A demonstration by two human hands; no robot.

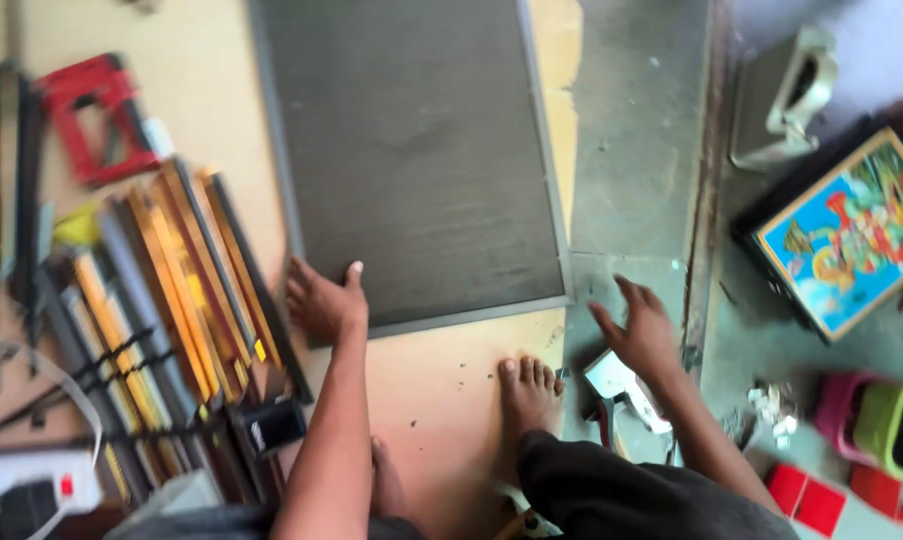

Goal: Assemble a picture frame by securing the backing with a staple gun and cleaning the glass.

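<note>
Left hand (323, 305) on grey panel (411, 150) corner (long axis runs away).

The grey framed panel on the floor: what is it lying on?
The grey panel lies flat on a tan board, which shows along its left, right and near edges. The left hand presses its near-left corner. Whatever lies beneath the panel's middle is covered.

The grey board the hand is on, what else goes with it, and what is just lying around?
In hand:
grey board, with the left hand on its corner
right hand, open above a white tool

Lying about:
frame strips
red tool
framed picture
green tub
red tiles
</note>
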